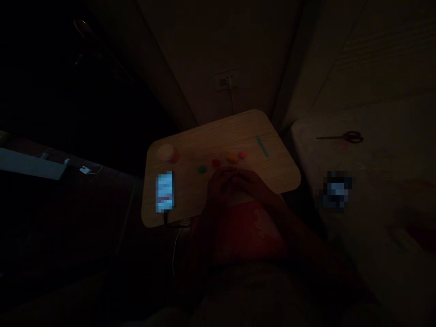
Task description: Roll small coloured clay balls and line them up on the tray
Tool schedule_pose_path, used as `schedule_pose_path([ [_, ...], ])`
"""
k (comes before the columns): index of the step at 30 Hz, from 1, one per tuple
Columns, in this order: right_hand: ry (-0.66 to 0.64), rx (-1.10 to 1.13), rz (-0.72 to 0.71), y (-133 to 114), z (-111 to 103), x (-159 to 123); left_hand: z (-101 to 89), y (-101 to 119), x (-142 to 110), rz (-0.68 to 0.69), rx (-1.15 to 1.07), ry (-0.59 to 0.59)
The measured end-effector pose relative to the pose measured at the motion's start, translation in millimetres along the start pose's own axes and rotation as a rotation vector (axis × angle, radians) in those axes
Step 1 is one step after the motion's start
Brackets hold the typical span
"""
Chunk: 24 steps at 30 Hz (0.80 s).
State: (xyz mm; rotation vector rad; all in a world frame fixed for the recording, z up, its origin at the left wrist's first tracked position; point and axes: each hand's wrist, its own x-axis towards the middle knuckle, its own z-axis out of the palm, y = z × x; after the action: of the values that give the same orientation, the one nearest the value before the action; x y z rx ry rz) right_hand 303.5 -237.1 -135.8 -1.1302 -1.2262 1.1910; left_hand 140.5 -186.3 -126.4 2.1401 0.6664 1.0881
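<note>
The scene is very dark. My left hand (220,185) and my right hand (249,182) meet over the near edge of a small wooden table (204,136). Their fingers are curled and close together; anything between them is hidden in shadow. Just beyond the fingertips lie small soft-looking lumps: a green lump (202,169), a red lump (215,162), an orange lump (232,157) and a pink lump (242,155). Farther right on the tabletop is a flat teal strip (262,146).
A lit phone (165,192), blurred out, lies at the table's left, with a pale-topped tub (166,153) behind it. Scissors (344,137) and a blurred-out object (336,191) rest on the surface to the right. A wall socket (226,81) holds a plug.
</note>
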Motion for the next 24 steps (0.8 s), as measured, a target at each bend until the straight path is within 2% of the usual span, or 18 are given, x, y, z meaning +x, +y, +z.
schedule_pose_path([
  [5,0.065,0.045,-0.049,2.6,-0.8,3.4,-0.6,0.0,-0.7,0.02,0.007,-0.026],
  [13,0.088,0.096,-0.031,5.9,-3.0,4.1,-2.5,2.4,-0.9,0.022,-0.02,-0.054],
  [19,0.146,0.108,-0.059,5.9,-1.8,4.2,0.1,1.3,-3.7,-0.066,-0.088,-0.015],
  [22,0.122,0.138,-0.037,5.5,-0.5,2.4,0.5,0.3,-4.0,-0.107,-0.132,0.013],
  [24,0.072,0.154,0.005,5.3,-0.2,0.9,-0.1,0.0,-3.2,-0.081,-0.133,-0.01],
])
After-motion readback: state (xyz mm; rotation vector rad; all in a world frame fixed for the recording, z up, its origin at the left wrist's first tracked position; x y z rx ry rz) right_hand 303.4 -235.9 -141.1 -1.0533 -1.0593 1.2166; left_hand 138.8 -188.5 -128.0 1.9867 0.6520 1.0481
